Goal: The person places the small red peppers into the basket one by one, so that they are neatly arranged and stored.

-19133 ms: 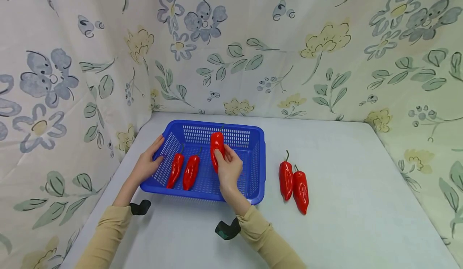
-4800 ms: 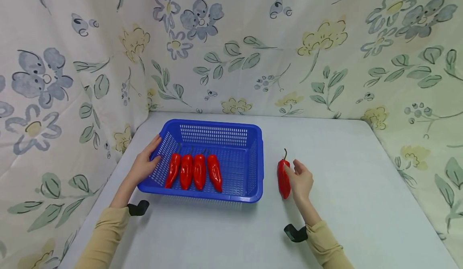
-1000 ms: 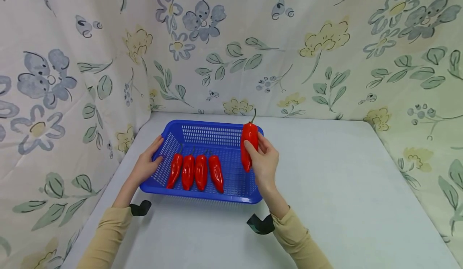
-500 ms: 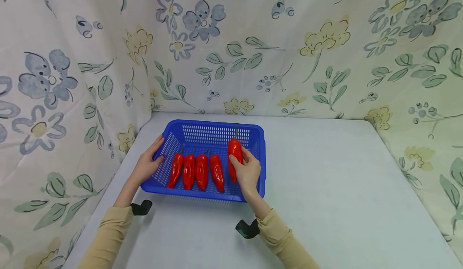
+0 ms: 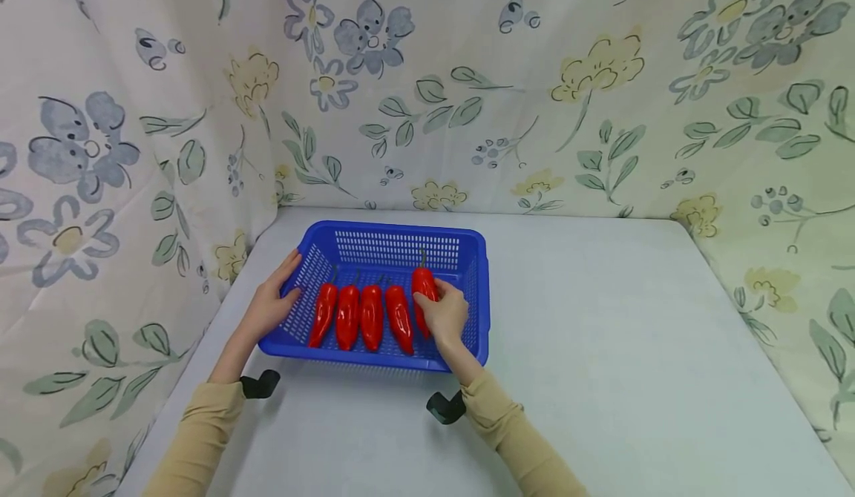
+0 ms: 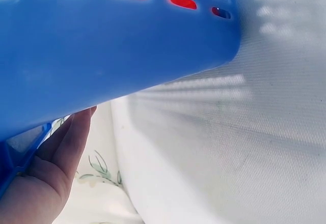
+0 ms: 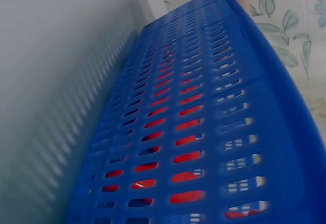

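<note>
A blue plastic basket [image 5: 374,360] with slotted walls stands on the white table, also filling most of both wrist views. Over its left rim lies my left hand [image 5: 270,304], the thumb on the inner side and the fingers outside, holding the rim. Inside, several red peppers [image 5: 348,319] with green stems lie in a row, stems pointing away. My right hand [image 5: 446,313] reaches into the basket's right half and pinches another red pepper [image 5: 423,282], just right of the row. Whether this pepper touches the basket floor I cannot tell. The right wrist view shows only the basket wall [image 7: 204,96], hiding the right hand.
White table surface [image 5: 634,349] extends to the right of the basket and in front of it. A floral curtain [image 5: 508,111] hangs behind and along both sides, close to the left hand. Each wrist carries a small black mount [image 5: 260,384].
My right hand has brought the last pepper from over the basket's right rim leftward and down beside the row. Earlier, it moved others in from the table. My left hand stays on the rim.
</note>
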A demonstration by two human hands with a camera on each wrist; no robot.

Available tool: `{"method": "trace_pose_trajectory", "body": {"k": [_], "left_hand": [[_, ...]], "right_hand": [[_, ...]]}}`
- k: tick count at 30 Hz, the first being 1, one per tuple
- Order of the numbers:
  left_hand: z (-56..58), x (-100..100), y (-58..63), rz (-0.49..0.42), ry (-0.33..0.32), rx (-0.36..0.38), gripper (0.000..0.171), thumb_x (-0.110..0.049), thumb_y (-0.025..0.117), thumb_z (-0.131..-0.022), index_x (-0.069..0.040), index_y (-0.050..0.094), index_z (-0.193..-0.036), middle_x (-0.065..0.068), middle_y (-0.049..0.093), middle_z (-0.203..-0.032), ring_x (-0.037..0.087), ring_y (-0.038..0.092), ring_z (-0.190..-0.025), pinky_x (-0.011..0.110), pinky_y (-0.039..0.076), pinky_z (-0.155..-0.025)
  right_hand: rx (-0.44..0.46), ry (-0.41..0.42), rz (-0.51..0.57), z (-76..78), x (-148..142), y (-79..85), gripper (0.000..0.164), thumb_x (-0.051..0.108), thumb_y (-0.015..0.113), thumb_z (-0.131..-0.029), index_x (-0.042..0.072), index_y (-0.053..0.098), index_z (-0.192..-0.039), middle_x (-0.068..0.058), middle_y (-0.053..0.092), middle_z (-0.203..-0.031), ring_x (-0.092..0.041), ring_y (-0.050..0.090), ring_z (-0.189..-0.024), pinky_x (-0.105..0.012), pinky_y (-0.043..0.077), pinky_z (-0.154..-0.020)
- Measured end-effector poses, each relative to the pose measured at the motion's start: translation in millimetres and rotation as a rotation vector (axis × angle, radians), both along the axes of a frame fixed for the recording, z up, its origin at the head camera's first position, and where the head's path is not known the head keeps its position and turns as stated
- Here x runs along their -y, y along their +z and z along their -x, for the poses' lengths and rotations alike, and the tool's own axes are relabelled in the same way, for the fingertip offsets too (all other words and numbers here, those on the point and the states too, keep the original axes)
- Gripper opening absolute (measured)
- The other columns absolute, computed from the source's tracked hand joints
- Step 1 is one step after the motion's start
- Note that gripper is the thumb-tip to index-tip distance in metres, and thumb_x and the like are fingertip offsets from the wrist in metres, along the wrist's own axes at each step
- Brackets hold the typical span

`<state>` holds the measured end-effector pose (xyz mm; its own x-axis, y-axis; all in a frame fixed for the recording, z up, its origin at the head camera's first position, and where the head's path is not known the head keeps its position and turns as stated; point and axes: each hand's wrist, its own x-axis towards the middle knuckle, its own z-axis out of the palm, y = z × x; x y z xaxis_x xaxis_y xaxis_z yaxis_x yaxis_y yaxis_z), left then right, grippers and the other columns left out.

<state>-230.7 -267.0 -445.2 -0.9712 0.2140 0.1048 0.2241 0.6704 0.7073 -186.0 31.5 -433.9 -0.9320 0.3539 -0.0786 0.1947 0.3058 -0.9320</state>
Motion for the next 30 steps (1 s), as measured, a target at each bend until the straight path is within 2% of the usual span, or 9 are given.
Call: {"method": "trace_pose_trajectory", "body": {"k": [8,17,24,30], "left_hand": [[0.0,-0.3,3.7,-0.001,-0.005,-0.011,0.064,0.003,0.047,-0.091,-0.006,0.024,-0.150,0.011,0.015,-0.160,0.044,0.018,-0.143,0.064,0.021,-0.110],[0.0,0.6,-0.4,-0.009,-0.011,-0.012,0.064,0.004,0.047,-0.091,-0.006,0.025,-0.150,0.012,0.015,-0.159,0.043,0.018,-0.143,0.064,0.021,-0.111],[-0.2,-0.9,2.4,-0.005,-0.010,-0.008,0.063,0.003,0.047,-0.092,-0.005,0.025,-0.150,0.012,0.014,-0.160,0.043,0.017,-0.143,0.064,0.020,-0.111],[-1.0,-0.3,2.5,-0.004,-0.011,-0.009,0.063,0.004,0.047,-0.091,-0.004,0.024,-0.149,0.013,0.015,-0.159,0.044,0.017,-0.143,0.064,0.019,-0.111]], "right_hand": [[0.030,0.016,-0.028,1.7,1.5,1.9,0.049,0.014,0.072,-0.082,-0.003,0.059,-0.125,-0.020,0.066,-0.117,-0.033,0.066,-0.100,-0.045,0.056,-0.086],[0.064,0.039,-0.049,1.1,0.9,-1.8,0.049,0.015,0.073,-0.082,-0.003,0.059,-0.125,-0.021,0.066,-0.117,-0.033,0.065,-0.099,-0.045,0.056,-0.085],[0.094,0.045,-0.090,3.3,1.6,-4.1,0.048,0.017,0.073,-0.081,-0.003,0.061,-0.123,-0.020,0.067,-0.115,-0.032,0.065,-0.098,-0.044,0.055,-0.087],[0.117,0.066,-0.144,3.4,3.1,-3.8,0.046,0.015,0.074,-0.080,-0.004,0.062,-0.121,-0.020,0.068,-0.112,-0.032,0.065,-0.095,-0.044,0.055,-0.083]]}}
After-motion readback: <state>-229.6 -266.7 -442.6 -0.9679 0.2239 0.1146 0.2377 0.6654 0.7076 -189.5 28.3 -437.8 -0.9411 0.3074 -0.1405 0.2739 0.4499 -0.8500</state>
